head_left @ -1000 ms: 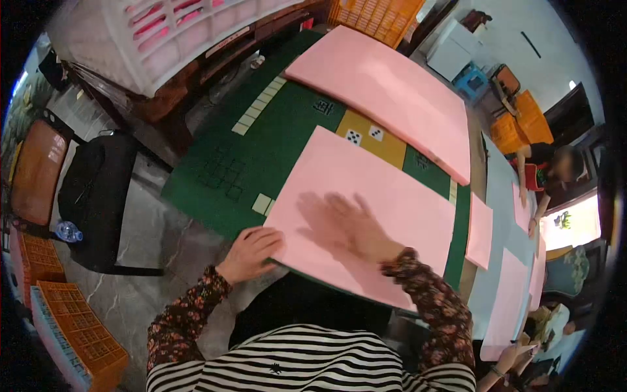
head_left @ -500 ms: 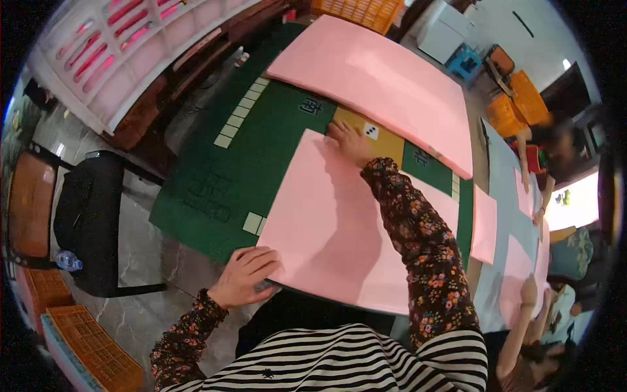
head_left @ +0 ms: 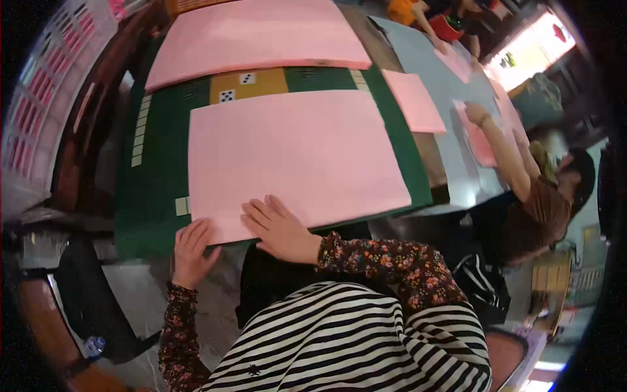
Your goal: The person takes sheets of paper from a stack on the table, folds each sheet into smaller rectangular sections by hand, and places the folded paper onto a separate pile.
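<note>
A large pink sheet (head_left: 294, 150) lies flat on the green mat (head_left: 160, 144) in front of me. My left hand (head_left: 192, 251) rests at the sheet's near left corner, fingers stretched over its edge. Close beside it, my right hand (head_left: 279, 228) lies on the sheet near the front edge, fingers extended. Neither hand grips anything. Across the table sits a thick pink stack (head_left: 261, 39) of the same material.
A smaller pink stack (head_left: 418, 101) lies at the right table edge. Beyond it, a co-worker (head_left: 542, 202) handles pink sheets at a grey table (head_left: 408, 49); another person works farther back. A black chair (head_left: 95, 294) stands at left.
My right hand has come back from the sheet's far left corner to its near edge. My left hand stays at the near left corner. The view has turned rightward.
</note>
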